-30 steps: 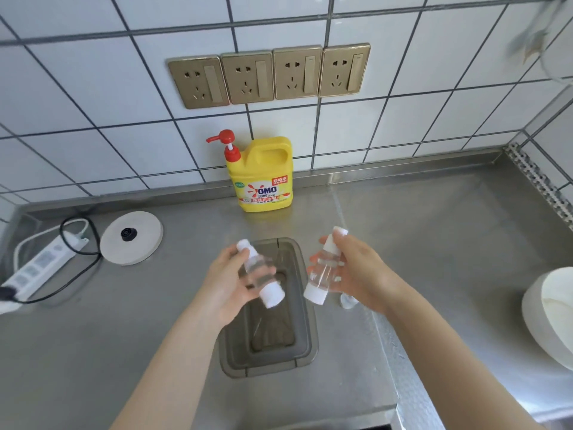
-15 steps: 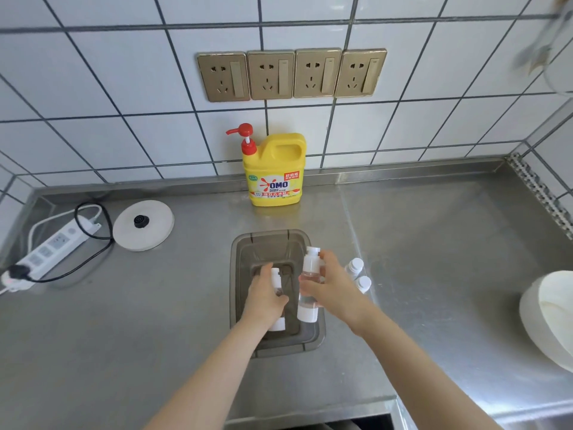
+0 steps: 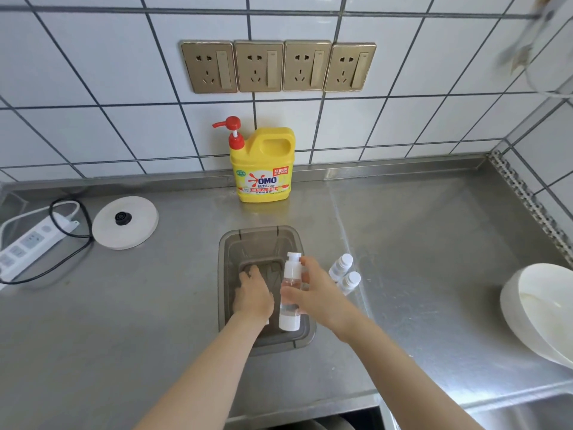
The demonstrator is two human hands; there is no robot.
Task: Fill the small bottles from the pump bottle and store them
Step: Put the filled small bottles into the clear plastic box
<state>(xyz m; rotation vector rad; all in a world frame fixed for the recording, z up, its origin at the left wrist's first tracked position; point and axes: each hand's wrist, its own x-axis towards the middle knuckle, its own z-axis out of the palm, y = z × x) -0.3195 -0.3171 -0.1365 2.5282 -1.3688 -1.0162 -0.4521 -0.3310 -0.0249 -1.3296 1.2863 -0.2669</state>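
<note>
Right hand (image 3: 313, 293) gripped a clear small bottle (image 3: 290, 293) with a white cap and white base, fingers curled round its middle, holding it upright over the right side of the grey bin (image 3: 228, 274) near the centre of the steel table (image 3: 418, 243). Left hand (image 3: 252, 296) was down inside the bin, knuckles up and fingers bent; whether it held anything could not be told, since the hand covered whatever lay beneath it. At 3 o'clock from the bin, just beside its right wall, two more small bottles (image 3: 344, 273) lay on the table side by side, white caps pointing away from the person. The yellow pump bottle (image 3: 263, 166) (red pump, spout turned left) stood at 12 o'clock from the bin, against the tiled wall and below a row of four gold sockets (image 3: 277, 66). At 10 o'clock sat a round white kettle base (image 3: 125, 223), with a white power strip (image 3: 28, 246) beyond it at the table's left edge. A white bowl (image 3: 539, 315) rested at 3 o'clock, far right.
</note>
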